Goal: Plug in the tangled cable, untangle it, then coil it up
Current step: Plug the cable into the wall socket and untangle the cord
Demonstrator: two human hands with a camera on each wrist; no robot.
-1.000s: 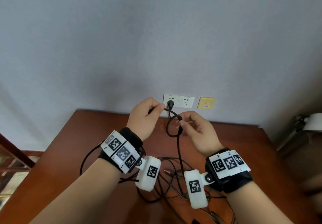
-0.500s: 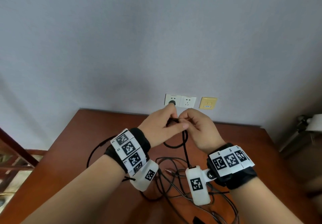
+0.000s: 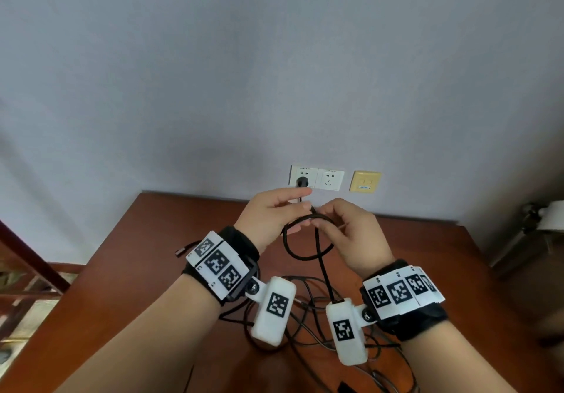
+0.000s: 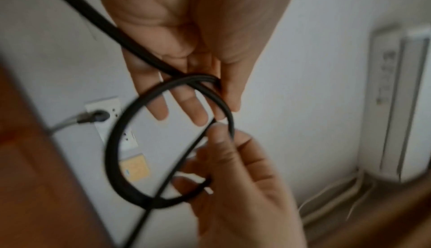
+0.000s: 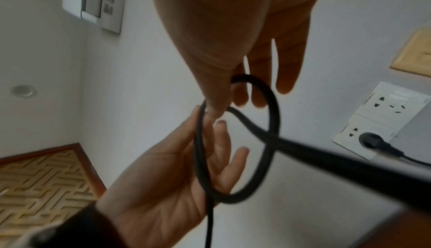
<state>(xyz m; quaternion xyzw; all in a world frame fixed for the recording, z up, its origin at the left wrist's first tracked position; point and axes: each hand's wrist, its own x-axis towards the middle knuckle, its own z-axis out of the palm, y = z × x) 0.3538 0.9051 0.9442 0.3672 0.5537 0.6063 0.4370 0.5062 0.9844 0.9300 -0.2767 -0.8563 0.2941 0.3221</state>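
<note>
A black cable runs from its plug point(image 3: 302, 182), seated in the left wall socket point(image 3: 295, 173), down to a loop point(image 3: 293, 252) held between both hands. My left hand point(image 3: 300, 206) pinches the top of the loop point(image 4: 111, 150) between thumb and fingers. My right hand point(image 3: 317, 224) pinches the same cable point(image 5: 272, 119) just to the right with thumb and forefinger. From the loop one strand drops to a tangled heap of cable point(image 3: 308, 301) on the wooden table point(image 3: 152, 240), partly hidden by my wrists. The plug also shows in the wrist views point(image 4: 97, 116) point(image 5: 370, 141).
A second, free socket point(image 3: 330, 179) and a yellow wall plate point(image 3: 366, 181) sit right of the plug. A loose black cable end point(image 3: 180, 251) lies left of my left wrist. A white unit point(image 3: 549, 218) stands beyond the table's right edge.
One second ago my left hand was up at the plug beside a small loop. The hands then met over the cable; now they sit slightly apart and the loop hangs wider.
</note>
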